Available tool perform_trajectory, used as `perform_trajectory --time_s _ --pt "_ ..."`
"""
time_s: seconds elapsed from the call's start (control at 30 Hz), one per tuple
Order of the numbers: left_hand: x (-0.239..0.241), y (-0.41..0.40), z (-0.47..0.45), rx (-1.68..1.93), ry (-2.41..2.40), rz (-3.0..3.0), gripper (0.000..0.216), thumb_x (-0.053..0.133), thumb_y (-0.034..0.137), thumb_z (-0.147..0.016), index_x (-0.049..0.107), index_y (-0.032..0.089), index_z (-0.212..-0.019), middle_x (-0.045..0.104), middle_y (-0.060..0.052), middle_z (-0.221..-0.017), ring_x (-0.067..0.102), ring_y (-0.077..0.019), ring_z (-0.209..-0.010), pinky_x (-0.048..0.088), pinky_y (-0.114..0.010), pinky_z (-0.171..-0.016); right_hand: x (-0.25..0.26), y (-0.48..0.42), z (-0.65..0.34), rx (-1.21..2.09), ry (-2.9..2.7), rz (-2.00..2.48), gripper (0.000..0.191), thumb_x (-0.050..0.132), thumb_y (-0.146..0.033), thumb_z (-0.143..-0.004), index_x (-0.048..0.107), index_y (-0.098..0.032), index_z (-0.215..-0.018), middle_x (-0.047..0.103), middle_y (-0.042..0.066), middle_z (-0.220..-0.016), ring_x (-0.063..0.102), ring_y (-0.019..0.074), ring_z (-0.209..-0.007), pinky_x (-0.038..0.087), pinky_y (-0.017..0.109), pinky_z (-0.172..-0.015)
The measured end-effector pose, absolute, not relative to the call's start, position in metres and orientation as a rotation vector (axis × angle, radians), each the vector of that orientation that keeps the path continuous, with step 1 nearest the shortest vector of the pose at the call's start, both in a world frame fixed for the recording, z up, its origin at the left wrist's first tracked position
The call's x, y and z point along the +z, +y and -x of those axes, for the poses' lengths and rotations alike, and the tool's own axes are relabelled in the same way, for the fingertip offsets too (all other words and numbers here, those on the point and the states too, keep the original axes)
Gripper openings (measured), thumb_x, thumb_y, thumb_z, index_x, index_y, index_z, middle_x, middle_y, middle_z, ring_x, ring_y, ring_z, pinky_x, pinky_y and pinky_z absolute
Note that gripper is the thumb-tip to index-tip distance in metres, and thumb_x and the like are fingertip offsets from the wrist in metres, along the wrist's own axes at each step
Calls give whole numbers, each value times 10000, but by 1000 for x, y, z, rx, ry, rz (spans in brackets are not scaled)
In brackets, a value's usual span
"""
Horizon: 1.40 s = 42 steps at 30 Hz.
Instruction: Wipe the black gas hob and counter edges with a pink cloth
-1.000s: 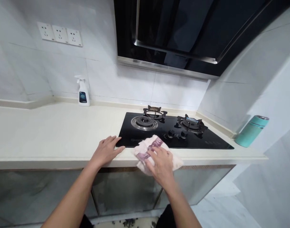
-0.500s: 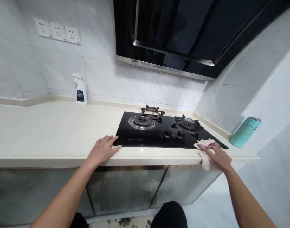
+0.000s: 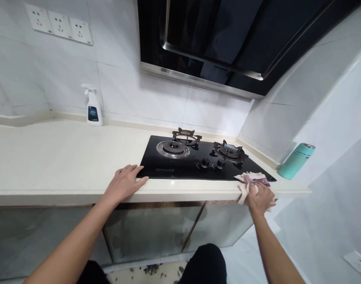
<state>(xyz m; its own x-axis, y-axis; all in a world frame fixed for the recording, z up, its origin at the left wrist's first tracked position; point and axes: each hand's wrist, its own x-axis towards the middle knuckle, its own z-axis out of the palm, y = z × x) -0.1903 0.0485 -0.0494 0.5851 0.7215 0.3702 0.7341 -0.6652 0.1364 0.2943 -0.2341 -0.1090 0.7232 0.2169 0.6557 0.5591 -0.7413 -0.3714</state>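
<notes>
My right hand (image 3: 259,198) is closed on a pale pink cleaning cloth (image 3: 251,178) with a purplish patch. The cloth lies over the front right edge of the black gas stove (image 3: 184,171), and part of it droops over the counter's front. My left hand (image 3: 124,182) rests with fingers spread on the cream counter (image 3: 50,157), its fingertips at the stove's front left corner. A pan support stands on the right burner (image 3: 230,152). The left burner (image 3: 173,149) is without one, and a support (image 3: 186,136) sits behind it.
A white spray bottle (image 3: 94,108) stands by the back wall on the left. A turquoise flask (image 3: 296,161) stands at the counter's right end. The black range hood (image 3: 206,39) hangs over the stove. Cabinet doors (image 3: 156,232) lie below the counter.
My right hand has turned at the wrist and bunched up the cloth, drawing it slightly to the left. My left hand stays by the stove corner. The view has shifted slightly.
</notes>
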Motion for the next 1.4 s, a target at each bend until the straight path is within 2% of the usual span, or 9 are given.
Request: perform_trajectory --time_s 0.17,0.33,0.47,0.6,0.73,0.9,1.07,1.27,1.4 --pt "-47 46 190 -638 -1274 2759 661 415 581 -975 588 170 -1462 593 -178 -1506 484 -351 -1446 368 -500 -1167 -132 -183 -196 -868 -579 2125 464 360 -482 -1003 715 -196 -1086 607 210 -1340 472 388 -1316 341 576 -1082" --pt "-45 44 191 -640 -1280 2765 687 408 611 -979 592 154 -1458 593 -181 -1507 475 -364 -1454 376 -509 -1162 -136 -137 -62 -836 -853 1797 291 470 -401 -990 692 -240 -1087 586 191 -1335 430 417 -1355 275 674 -1070" --pt "-45 46 194 -624 -1260 2777 666 383 600 -991 596 168 -1450 587 -176 -1519 470 -347 -1462 384 -523 -1161 -117 -122 -8 -789 -1118 1769 219 540 -390 -987 692 -252 -1061 642 126 -1249 529 345 -1225 286 587 -1047" --pt "-45 49 196 -615 -1283 2794 673 398 597 -983 596 165 -1460 573 -176 -1535 458 -348 -1479 384 -526 -1173 -91 -129 -29 -707 -1461 1727 166 640 -399 -959 702 -252 -1003 683 52 -1052 575 231 -988 344 404 -905" --pt "-47 48 195 -642 -1294 2800 671 415 597 -979 605 170 -1461 576 -168 -1536 458 -362 -1479 384 -522 -1180 -82 -146 -83 -668 -1549 1703 171 579 -362 -977 690 -235 -952 670 44 -920 571 211 -909 365 348 -831" --pt "-49 46 193 -644 -1336 2803 665 424 591 -976 599 179 -1469 558 -160 -1556 443 -359 -1491 362 -527 -1194 -72 -173 -178 -662 -1223 1811 339 488 -477 -975 704 -215 -979 681 95 -938 605 246 -907 440 370 -860" --pt "-48 44 192 -636 -1334 2797 667 432 582 -977 585 169 -1479 546 -169 -1565 427 -365 -1499 342 -526 -1201 -37 -177 -259 -687 -856 2253 528 423 -507 -969 724 -163 -1233 645 188 -1240 596 307 -1125 440 437 -975" --pt "-48 42 192 -608 -1336 2800 667 424 574 -985 573 161 -1488 536 -177 -1570 423 -361 -1497 331 -527 -1203 -31 -162 -266 -495 -879 2569 451 539 -470 -901 768 -201 -1181 661 209 -1246 590 404 -1122 447 587 -935" --pt "-49 43 190 -650 -1325 2790 670 406 599 -985 590 176 -1471 557 -175 -1550 436 -366 -1481 336 -528 -1190 -37 -157 -226 -537 -1021 2624 461 484 -458 -948 727 -192 -1236 649 210 -1244 564 385 -1164 458 548 -927"
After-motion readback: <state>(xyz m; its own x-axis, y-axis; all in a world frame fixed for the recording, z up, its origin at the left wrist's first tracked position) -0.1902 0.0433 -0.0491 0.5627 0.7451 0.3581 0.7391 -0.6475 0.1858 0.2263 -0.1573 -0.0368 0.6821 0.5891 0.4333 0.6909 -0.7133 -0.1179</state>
